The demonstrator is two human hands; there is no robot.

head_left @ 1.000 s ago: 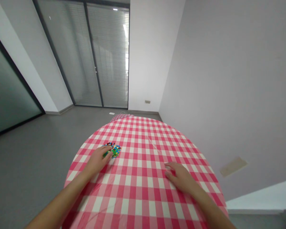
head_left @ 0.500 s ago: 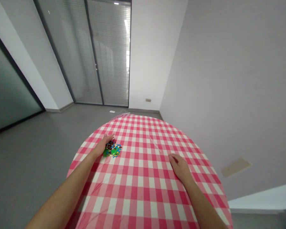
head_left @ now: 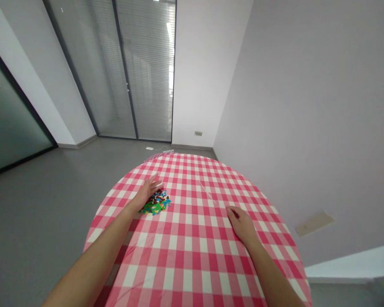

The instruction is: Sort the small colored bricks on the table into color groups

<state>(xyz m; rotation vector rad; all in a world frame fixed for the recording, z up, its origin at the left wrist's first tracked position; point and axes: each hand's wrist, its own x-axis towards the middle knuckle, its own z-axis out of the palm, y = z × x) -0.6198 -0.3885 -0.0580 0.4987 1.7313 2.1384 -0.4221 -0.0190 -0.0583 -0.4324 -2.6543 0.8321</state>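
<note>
A small heap of coloured plastic pieces (head_left: 156,204), green, blue and dark, lies on the left part of a round table with a red and white checked cloth (head_left: 192,256). My left hand (head_left: 147,192) lies edge-on along the heap's far left side, fingers stretched out and touching it. My right hand (head_left: 241,222) rests palm down on the cloth at the right, fingers together and extended, holding nothing.
The table's far edge is near a white wall corner with a socket (head_left: 198,133). Glass doors with blinds (head_left: 137,76) stand at the back left. Grey floor surrounds the table. A flat beige plate (head_left: 315,223) lies on the floor at the right.
My left hand has moved from on top of the heap to its far side and swept it slightly right. My right hand drew back a little and stays flat.
</note>
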